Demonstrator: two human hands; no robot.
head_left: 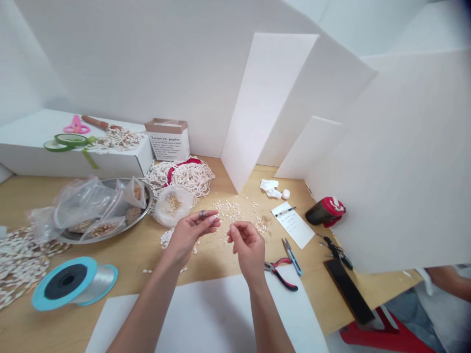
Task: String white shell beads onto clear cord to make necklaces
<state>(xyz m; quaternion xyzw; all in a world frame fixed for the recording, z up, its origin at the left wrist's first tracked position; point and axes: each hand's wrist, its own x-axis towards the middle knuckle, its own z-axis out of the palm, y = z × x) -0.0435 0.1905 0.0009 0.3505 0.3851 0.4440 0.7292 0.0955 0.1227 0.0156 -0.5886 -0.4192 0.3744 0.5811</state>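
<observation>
My left hand (190,230), with a ring on one finger, is closed in a pinch above the table. My right hand (249,245) is pinched too, its fingertips a short gap from the left ones. Whatever the fingertips hold, if anything, is too small to make out. Beneath and beyond them lie scattered small white beads (231,210). A clear bag of gold beads (173,203) sits just past my left hand. Red-and-black pliers (282,274) and blue-handled snips (293,257) rest to the right of my right hand. White paper (209,314) lies under my forearms.
At left are a blue spool of clear line (73,283), a metal tray (147,206) of bags and a heap of bead strands (191,176). A phone (349,290), keys (336,251), a red-lidded bottle (326,212) and a note (298,230) lie right. White panels (268,88) stand behind.
</observation>
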